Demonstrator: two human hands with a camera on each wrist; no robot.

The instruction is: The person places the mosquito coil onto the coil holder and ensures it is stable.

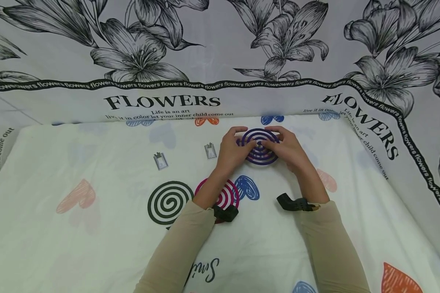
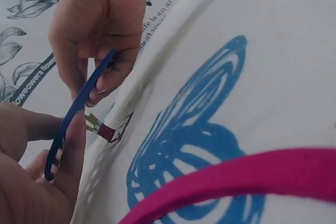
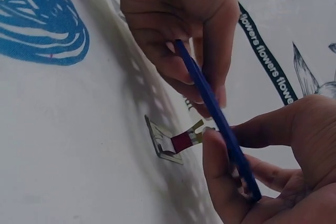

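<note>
Spiral [image 3: 221, 124] — deep blue, thin, round.

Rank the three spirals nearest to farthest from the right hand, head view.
1. Navy spiral: touching, pinched by the right hand and the left hand.
2. Magenta spiral: to the left, closer to the wearer.
3. Dark green spiral: farther left, beyond the magenta one.

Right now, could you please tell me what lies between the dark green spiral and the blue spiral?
In the head view: the pink spiral, the left forearm, then the left hand holding the blue spiral.
</note>
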